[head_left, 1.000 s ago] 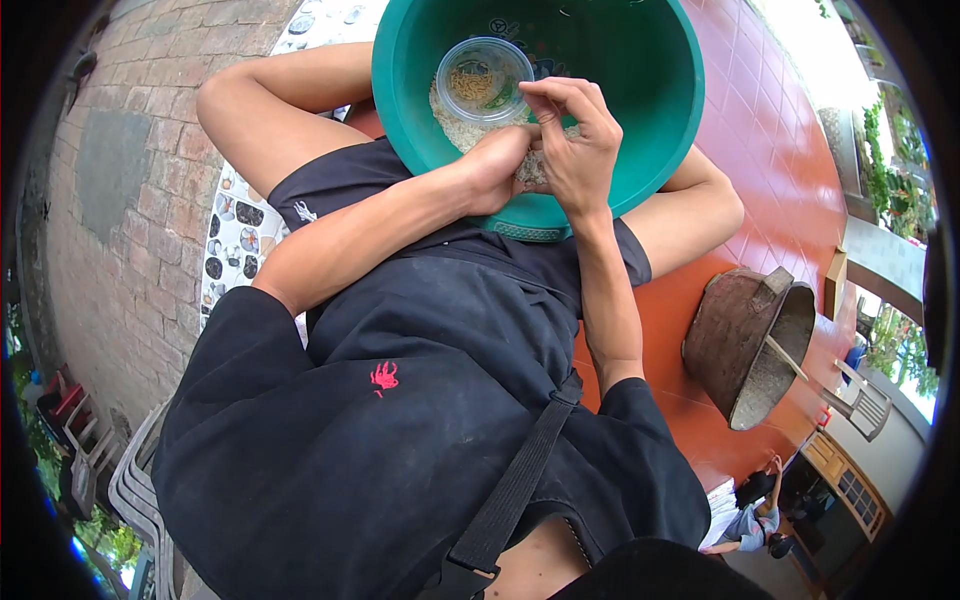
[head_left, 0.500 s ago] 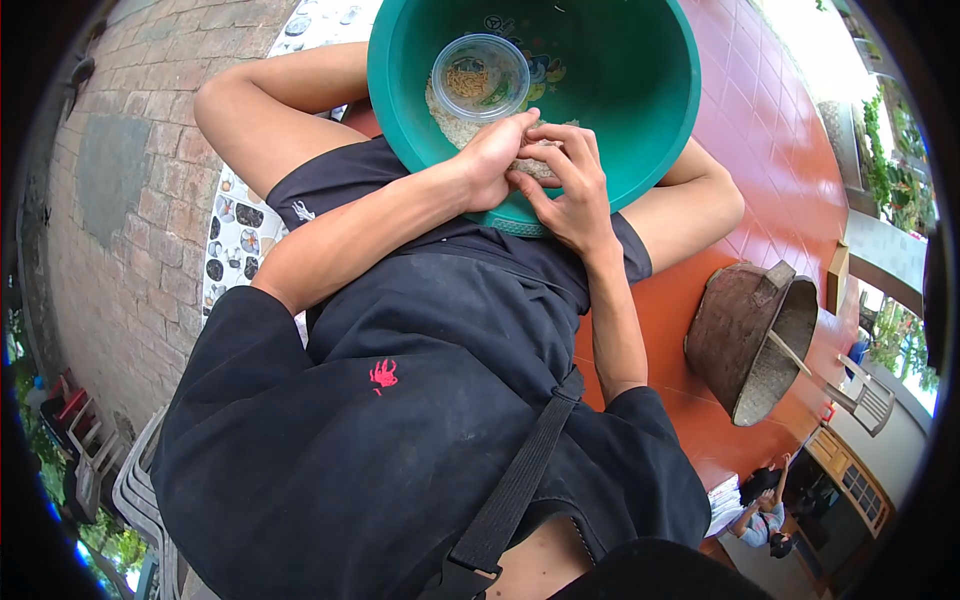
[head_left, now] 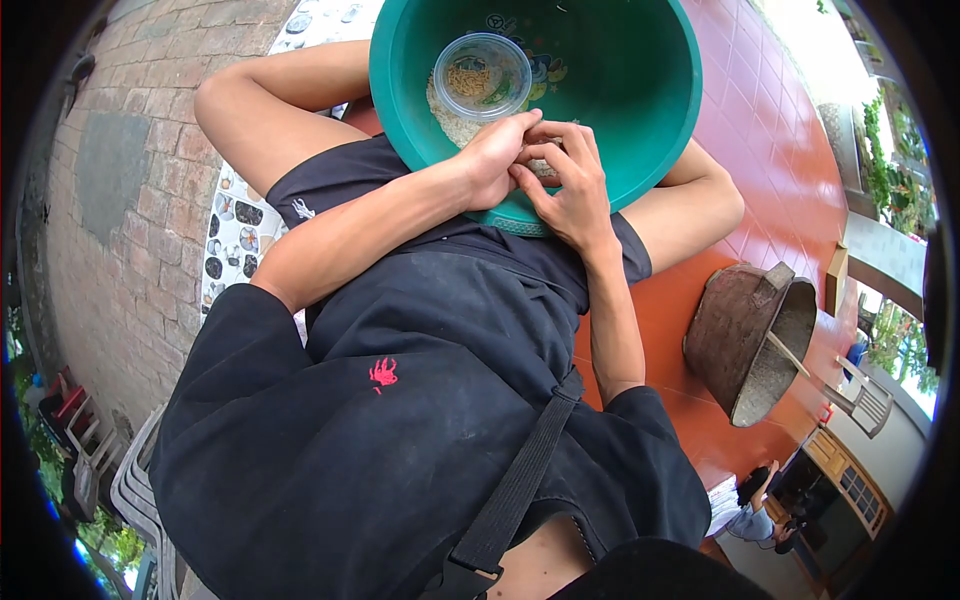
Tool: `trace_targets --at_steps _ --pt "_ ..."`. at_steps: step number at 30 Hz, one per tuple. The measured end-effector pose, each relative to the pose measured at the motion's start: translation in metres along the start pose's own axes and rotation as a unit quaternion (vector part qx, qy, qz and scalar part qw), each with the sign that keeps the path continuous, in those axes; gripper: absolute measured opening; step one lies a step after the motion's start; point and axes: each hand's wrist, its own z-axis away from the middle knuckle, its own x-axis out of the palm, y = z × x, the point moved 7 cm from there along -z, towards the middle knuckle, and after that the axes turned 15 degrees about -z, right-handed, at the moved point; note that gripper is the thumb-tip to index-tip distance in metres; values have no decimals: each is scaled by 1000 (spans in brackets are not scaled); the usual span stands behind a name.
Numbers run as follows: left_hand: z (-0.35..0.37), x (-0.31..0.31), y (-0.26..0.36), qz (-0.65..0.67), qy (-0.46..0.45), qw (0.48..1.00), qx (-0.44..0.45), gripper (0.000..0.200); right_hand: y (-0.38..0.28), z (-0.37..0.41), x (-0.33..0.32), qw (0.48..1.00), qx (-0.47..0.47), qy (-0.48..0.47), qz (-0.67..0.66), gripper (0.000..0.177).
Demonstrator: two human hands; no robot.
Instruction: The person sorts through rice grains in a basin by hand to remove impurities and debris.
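In the head view, on the person's lap, sits a big green bowl (head_left: 640,120). It rests between the two bare knees, at the far side of the picture. Both hands are down inside its near edge.

The left hand (head_left: 490,158) comes in from the left. Its fingers are curled into a small cup, so its grip is narrow, and it holds a little heap of rice (head_left: 541,166). The right hand (head_left: 568,190) comes in from the right and touches the left hand. Its fingers (head_left: 560,150) are bent down over that same heap. They are close together, but I cannot tell if they pinch a grain or not.

More white rice lies on the bottom of the bowl, just past the hands. A clear cup (head_left: 481,77) stands on it, just beyond the left hand. It has some thin yellow bits in it.

Near the camera is a black shirt (head_left: 400,400) with a small red mark. A dark strap (head_left: 510,490) runs across it.

To the right, on the orange floor (head_left: 770,170), a rusty pot (head_left: 745,335) lies tipped on its side with a stick (head_left: 787,357) in it. It is well apart from the bowl. On the left are grey bricks (head_left: 120,200). In the near right corner another person (head_left: 742,515) bends low, well apart from the hands.
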Motion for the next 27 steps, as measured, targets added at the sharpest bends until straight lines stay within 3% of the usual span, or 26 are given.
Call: trace_targets --at_steps 19,27 --pt "-2 -5 -3 -15 2 1000 -3 30 3 0 -7 996 43 29 -69 21" --pt "-1 -1 -1 -9 -19 1000 1 35 -3 0 -4 999 18 -25 -33 26"
